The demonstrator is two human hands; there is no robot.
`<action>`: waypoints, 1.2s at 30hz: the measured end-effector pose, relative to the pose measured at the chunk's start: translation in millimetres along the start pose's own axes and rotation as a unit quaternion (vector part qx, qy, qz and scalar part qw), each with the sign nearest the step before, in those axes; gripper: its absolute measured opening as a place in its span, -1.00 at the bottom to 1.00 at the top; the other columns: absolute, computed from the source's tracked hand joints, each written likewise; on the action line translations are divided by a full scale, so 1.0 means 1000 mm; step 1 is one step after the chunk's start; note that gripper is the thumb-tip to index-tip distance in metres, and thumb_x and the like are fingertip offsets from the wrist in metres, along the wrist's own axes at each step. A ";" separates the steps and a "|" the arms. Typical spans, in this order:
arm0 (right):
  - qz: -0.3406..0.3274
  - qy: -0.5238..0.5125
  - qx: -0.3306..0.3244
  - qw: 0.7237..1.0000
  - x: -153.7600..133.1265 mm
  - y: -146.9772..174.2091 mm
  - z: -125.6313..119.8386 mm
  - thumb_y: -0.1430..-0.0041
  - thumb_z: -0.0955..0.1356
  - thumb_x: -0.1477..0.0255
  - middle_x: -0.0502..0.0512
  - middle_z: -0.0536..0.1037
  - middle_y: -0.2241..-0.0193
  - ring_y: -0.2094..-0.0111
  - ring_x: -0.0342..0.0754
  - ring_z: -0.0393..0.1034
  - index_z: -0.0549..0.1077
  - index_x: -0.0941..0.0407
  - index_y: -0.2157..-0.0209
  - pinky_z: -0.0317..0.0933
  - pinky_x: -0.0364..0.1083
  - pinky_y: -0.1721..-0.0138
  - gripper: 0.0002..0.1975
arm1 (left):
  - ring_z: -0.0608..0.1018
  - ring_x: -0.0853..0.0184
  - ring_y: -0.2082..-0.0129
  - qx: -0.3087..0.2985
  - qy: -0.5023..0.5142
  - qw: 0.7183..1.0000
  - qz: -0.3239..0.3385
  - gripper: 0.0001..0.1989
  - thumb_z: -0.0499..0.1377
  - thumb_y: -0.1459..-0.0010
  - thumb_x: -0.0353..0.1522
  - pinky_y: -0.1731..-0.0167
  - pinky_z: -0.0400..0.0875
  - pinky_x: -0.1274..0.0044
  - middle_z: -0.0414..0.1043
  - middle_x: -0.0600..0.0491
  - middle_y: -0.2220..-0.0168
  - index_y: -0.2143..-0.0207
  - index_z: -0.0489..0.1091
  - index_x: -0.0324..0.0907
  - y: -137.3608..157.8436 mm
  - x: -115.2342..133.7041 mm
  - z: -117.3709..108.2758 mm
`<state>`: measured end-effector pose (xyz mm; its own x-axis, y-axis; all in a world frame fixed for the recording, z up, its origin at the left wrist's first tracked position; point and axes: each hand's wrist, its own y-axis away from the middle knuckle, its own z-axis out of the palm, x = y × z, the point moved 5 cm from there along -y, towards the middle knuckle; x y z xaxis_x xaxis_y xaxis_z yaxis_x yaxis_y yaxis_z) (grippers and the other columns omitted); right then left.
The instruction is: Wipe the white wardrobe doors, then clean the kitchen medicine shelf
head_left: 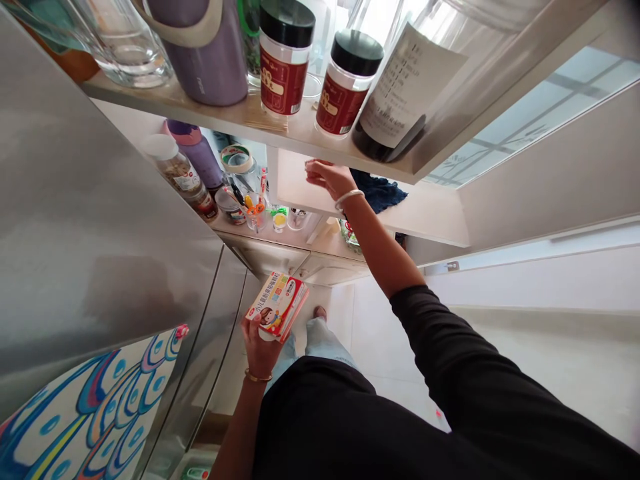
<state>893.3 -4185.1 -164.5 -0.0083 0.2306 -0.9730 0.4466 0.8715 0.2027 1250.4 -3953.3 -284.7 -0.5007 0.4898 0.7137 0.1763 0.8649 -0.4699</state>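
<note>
My left hand [260,350], low in front of my body, is closed around a medicine box [275,307] with a red, white and yellow front and a cartoon child. A second box edge seems to lie beneath it. My right hand [331,179] reaches over the white middle shelf [295,190]. Its fingers are bent and pressed together; whatever they pinch, if anything, is too small to name. A dark blue cloth [380,192] lies on that shelf, just right of my right wrist.
Overhead, the upper shelf [230,110] carries a purple tumbler [203,57], two red-labelled jars [286,57] and a dark-based bottle with a paper label [405,93]. Below stand a cup of pens and scissors [256,215] and rolls of tape [237,159]. A metallic fridge side [110,200] borders the left.
</note>
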 end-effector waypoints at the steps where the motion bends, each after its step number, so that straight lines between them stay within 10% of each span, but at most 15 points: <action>1: 0.015 -0.056 -0.031 0.998 0.003 0.015 -0.001 -0.14 0.49 0.47 -0.10 0.51 0.51 0.43 -0.30 0.44 0.50 0.19 0.39 0.49 -0.27 0.19 -0.88 | 0.50 0.04 0.01 0.000 0.004 1.000 0.003 -0.20 0.45 0.00 -0.17 0.14 0.54 0.13 0.30 -0.17 -0.03 -0.23 0.16 -0.02 -0.001 0.000 0.001; 10: 0.086 -0.288 -0.253 0.920 -0.015 0.121 -0.017 0.07 0.62 0.46 -0.12 0.51 0.48 0.47 -0.32 0.42 0.49 0.20 0.32 0.45 -0.33 0.39 -0.68 | 0.52 0.04 -0.01 -0.020 0.042 0.999 -0.005 -0.28 0.47 0.05 -0.20 0.09 0.57 0.14 0.30 -0.10 -0.03 -0.12 0.24 0.01 -0.010 0.003 0.014; 21: 0.000 -0.227 -0.279 0.933 -0.070 0.158 -0.026 0.03 0.62 0.40 -0.09 0.56 0.37 0.40 -0.29 0.49 0.45 0.14 0.28 0.49 -0.29 0.32 -0.63 | 0.52 -0.08 -0.04 -0.039 0.051 0.998 -0.006 -0.29 0.45 0.05 -0.29 0.11 0.59 0.03 0.30 -0.16 -0.05 -0.12 0.21 -0.02 -0.007 0.021 0.019; 32: -0.161 -0.045 -0.163 0.972 -0.111 0.153 -0.023 -0.05 0.55 0.30 -0.01 0.55 0.33 0.32 -0.18 0.49 0.45 0.10 0.31 0.50 -0.11 0.18 -0.72 | 0.55 -0.07 0.01 -0.016 0.051 0.999 -0.009 -0.26 0.44 0.02 -0.22 0.14 0.62 0.03 0.29 -0.14 -0.04 -0.15 0.18 0.07 -0.001 0.019 0.013; 36: -0.286 0.164 -0.034 0.943 -0.131 0.140 -0.011 -0.24 0.41 0.43 0.03 0.53 0.29 0.24 -0.13 0.46 0.46 0.09 0.28 0.43 -0.08 0.11 -0.96 | 0.57 -0.05 0.03 -0.006 0.057 0.998 -0.015 -0.28 0.43 0.03 -0.21 0.18 0.64 0.08 0.30 -0.16 -0.03 -0.14 0.18 0.03 -0.001 0.017 0.015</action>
<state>946.9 -4088.5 -7.7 -0.5113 -0.1750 -0.8414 0.2262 0.9171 -0.3282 1229.2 -3947.8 -279.9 -0.4070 0.4723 0.7818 0.1737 0.8803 -0.4414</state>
